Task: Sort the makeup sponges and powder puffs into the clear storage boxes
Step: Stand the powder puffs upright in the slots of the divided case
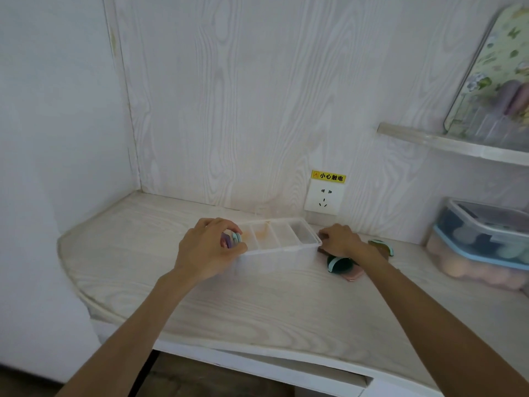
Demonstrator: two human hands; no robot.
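Note:
A clear storage box [282,255] with several compartments lies on the pale wooden desk. My left hand [210,247] is at the box's left end, fingers curled round two powder puffs [232,239], one purple and one teal. My right hand [340,240] rests at the box's right end, fingers curled down onto a brownish puff [322,250] mostly hidden under it. Loose puffs lie to the right: a dark green one with a teal band [339,264], a pink one [355,275] beneath it, and a brown and teal one [382,247].
Stacked lidded clear boxes [483,245] holding sponges stand at the far right. A wall socket [323,199] with a yellow warning label is behind the box. A clear shelf [446,143] with a floral board hangs upper right. The desk edge [257,351] curves toward me.

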